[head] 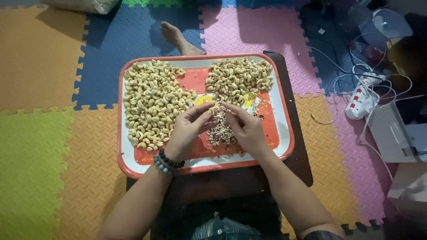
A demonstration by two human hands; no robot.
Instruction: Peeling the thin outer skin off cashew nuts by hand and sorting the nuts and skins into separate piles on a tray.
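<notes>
A tray lies on a low table. In the tray, one cashew heap sits left, another heap far right, and scraps between them nearer the tray's front edge. A power strip lies right of the tray.

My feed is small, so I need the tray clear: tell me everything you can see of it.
The tray is a rounded rectangle with a red rim, a white border and a red middle, probably plastic or metal. It lies flat on a dark low table. It carries two heaps of cashews, a big one on the left and a smaller one at top right, plus a pile of husk scraps. The left hand and right hand hover over its middle.
</notes>
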